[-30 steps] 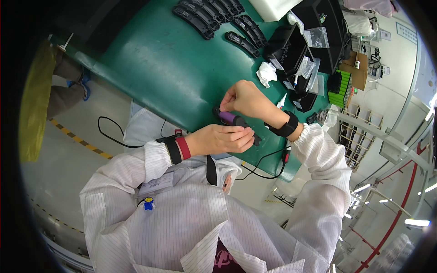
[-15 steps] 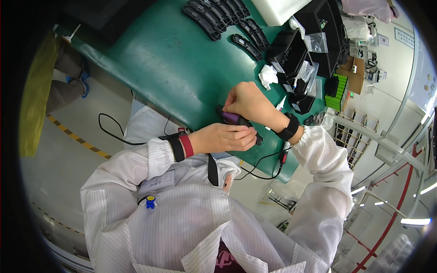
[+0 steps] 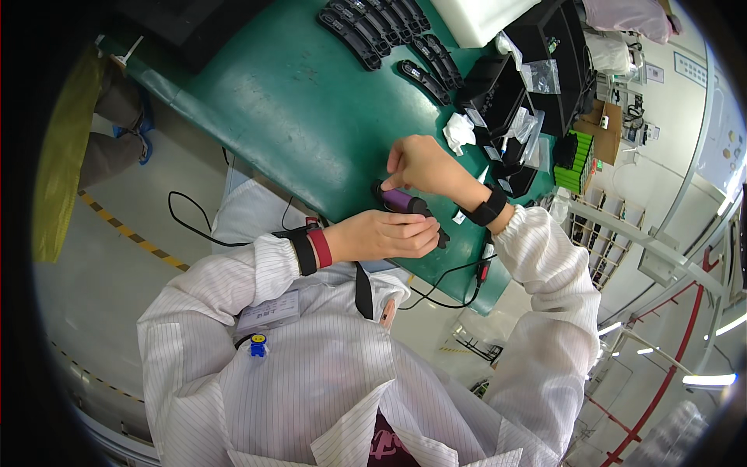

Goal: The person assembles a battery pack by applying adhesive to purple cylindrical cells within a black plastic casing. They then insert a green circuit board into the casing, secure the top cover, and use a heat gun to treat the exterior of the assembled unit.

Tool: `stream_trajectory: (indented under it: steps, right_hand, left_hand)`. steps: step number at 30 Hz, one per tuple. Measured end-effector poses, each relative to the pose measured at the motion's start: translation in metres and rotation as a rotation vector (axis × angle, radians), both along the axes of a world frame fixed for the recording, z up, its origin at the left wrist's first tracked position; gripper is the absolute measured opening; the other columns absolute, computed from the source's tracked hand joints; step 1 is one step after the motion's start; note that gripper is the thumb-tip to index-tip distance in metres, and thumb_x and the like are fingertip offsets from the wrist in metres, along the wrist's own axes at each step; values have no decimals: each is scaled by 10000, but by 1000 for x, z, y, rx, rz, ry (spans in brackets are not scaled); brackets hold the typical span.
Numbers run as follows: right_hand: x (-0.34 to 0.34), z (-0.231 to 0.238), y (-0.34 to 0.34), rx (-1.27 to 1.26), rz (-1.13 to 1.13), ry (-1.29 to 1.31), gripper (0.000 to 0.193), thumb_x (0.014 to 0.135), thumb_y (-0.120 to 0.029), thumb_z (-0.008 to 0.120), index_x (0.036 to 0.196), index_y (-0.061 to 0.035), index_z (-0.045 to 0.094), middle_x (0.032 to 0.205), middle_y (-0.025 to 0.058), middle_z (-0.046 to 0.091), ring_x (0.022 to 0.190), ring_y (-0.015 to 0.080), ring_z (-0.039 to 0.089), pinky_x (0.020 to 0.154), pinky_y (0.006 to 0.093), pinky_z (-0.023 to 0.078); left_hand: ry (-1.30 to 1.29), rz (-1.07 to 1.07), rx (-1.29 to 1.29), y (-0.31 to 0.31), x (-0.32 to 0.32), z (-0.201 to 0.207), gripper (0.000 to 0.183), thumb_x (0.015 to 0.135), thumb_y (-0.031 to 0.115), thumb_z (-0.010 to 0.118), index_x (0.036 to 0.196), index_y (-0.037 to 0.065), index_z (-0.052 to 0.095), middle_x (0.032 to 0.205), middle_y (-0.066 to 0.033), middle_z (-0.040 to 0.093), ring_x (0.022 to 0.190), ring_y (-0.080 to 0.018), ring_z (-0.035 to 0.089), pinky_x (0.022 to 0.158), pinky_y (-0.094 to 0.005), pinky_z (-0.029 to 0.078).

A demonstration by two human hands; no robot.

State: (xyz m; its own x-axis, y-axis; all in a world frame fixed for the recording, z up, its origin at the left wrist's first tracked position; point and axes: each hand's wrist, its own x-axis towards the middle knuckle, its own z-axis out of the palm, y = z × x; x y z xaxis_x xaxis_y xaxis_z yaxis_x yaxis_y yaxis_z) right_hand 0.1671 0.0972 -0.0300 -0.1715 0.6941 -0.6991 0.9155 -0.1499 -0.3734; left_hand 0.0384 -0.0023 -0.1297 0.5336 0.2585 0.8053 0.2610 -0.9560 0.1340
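Note:
Near the table's front edge, my left hand [image 3: 381, 236] is closed around a dark curved part [image 3: 433, 218] with a purple cylinder [image 3: 399, 200] in it. The part lies aslant, and its lower right end sticks out beyond my fingers. My right hand [image 3: 426, 167] is over the upper left end, with one digit touching the part there. Its other fingers are loosely bent and apart from that digit, gripping nothing I can see. My left palm hides the part's underside.
Several black curved housings [image 3: 350, 35] lie in rows at the table's far side. To the right are crumpled white tissue [image 3: 459, 132], black bins [image 3: 492, 82] with plastic bags, and a green rack [image 3: 576, 159]. A black cable [image 3: 450, 302] hangs at the front edge.
My right hand has shifted slightly up and left, and its wrist has drawn a little left, baring more of the purple cylinder. My left hand keeps its hold in place.

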Motion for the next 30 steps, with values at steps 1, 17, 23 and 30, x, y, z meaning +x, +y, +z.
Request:
stream_trajectory:
  steps: [1, 17, 23, 30]
  right_hand:
    - [1, 0, 4, -82, -34, 20, 220, 677, -98, 846, 717, 33, 674, 605, 94, 653, 534, 178, 636, 525, 305, 500]
    - [14, 8, 2, -103, 24, 240, 76, 798, -45, 732, 834, 21, 723, 679, 63, 686, 549, 118, 624, 524, 254, 486]
    - [11, 7, 1, -72, 67, 187, 93, 753, -39, 754, 823, 15, 725, 668, 107, 684, 555, 161, 647, 528, 287, 501]
    - [13, -6, -4, 157, 253, 156, 100, 738, -57, 781, 757, 14, 714, 617, 79, 664, 523, 138, 626, 496, 270, 467]
  left_hand:
    - [2, 5, 7, 0, 0, 0, 386, 891, 158, 610, 1262, 204, 516, 1297, 63, 506, 1309, -113, 380, 1182, -288, 279]
    - [11, -9, -7, 0, 1, 0, 382, 901, 166, 615, 1266, 203, 510, 1299, 53, 481, 1315, -112, 387, 1165, -274, 306]
    - [13, -20, -8, 0, 1, 0, 398, 894, 151, 628, 1270, 201, 509, 1297, 56, 480, 1319, -112, 386, 1152, -271, 330]
    - [31, -36, -9, 0, 0, 2, 399, 894, 144, 626, 1273, 202, 515, 1302, 50, 481, 1301, -113, 406, 1146, -274, 330]
